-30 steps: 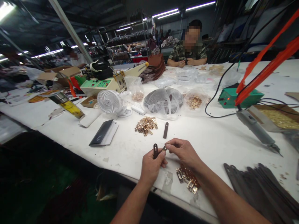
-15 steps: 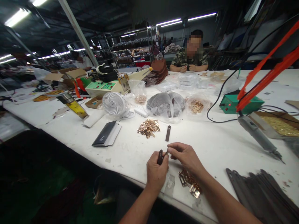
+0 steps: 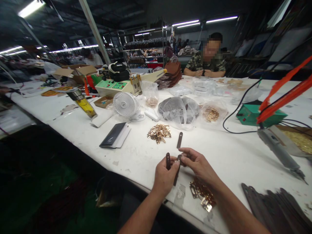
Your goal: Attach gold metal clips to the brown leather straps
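My left hand (image 3: 162,178) is closed around a dark brown leather strap (image 3: 176,177), and the rounded end of a dark piece (image 3: 168,161) sticks up from its fist. With thumb and forefinger, my right hand (image 3: 200,165) pinches the upper end of the strap; whether a small metal part is there too is hidden by the fingers. A short brown strap tab (image 3: 179,139) lies just beyond the fingertips. Gold-coloured metal fittings (image 3: 202,195) are heaped below my right hand. Farther off is another pile of gold metal pieces (image 3: 159,133).
On the right are dark straps (image 3: 275,208), an electric screwdriver (image 3: 280,151) and a green power box (image 3: 263,114). A notebook (image 3: 114,136), a white fan (image 3: 125,104) and plastic bags (image 3: 179,110) stand on the table. A person (image 3: 206,61) sits across.
My hands have turned the strap so that its length now shows hanging below my left thumb. My right fingers have closed in on its upper end. The view has shifted slightly left.
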{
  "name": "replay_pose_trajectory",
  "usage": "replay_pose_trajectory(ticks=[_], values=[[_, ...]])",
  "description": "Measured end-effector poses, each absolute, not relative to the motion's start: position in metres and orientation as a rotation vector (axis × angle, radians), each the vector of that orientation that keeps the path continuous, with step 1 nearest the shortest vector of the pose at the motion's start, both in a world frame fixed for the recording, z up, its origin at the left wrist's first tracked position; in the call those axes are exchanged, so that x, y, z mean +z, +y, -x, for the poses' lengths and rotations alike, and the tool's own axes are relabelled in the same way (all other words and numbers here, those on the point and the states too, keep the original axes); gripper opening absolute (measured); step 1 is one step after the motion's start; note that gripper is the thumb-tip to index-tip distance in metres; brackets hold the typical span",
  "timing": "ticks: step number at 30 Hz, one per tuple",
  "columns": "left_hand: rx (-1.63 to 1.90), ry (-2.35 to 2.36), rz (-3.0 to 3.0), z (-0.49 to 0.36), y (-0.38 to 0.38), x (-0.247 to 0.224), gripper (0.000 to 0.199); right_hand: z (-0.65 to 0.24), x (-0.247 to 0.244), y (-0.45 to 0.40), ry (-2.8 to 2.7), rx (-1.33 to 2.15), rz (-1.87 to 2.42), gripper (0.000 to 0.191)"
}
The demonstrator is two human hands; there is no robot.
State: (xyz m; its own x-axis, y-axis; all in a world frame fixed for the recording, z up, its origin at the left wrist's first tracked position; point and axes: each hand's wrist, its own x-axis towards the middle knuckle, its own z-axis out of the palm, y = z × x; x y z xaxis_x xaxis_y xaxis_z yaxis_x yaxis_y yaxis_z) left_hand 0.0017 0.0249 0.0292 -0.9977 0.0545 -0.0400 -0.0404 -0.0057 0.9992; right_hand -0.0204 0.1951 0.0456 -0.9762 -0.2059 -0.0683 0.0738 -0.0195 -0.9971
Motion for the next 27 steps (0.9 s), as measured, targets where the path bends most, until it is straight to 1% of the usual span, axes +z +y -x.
replay_pose_trajectory(ticks=[7, 14, 19, 23, 27], values=[[2.239, 2.117, -0.002, 0.001, 0.025, 0.036, 0.028, 0.017, 0.052, 0.193, 1.998, -2.096, 0.066, 0.042], [2.27, 2.043, 0.056, 0.003, 0.026, 0.038, 0.025, 0.014, 0.054, 0.185, 2.094, -2.039, 0.004, 0.034], [2.285, 2.028, 0.161, 0.004, 0.027, 0.035, 0.027, 0.013, 0.054, 0.178, 2.111, -2.082, -0.073, 0.029], [2.234, 2.087, 0.147, 0.003, 0.026, 0.036, 0.027, 0.013, 0.054, 0.179, 2.211, -2.045, -0.062, 0.024], [2.203, 2.102, 0.052, 0.002, 0.026, 0.039, 0.026, 0.013, 0.055, 0.183, 2.146, -2.062, -0.034, 0.024]])
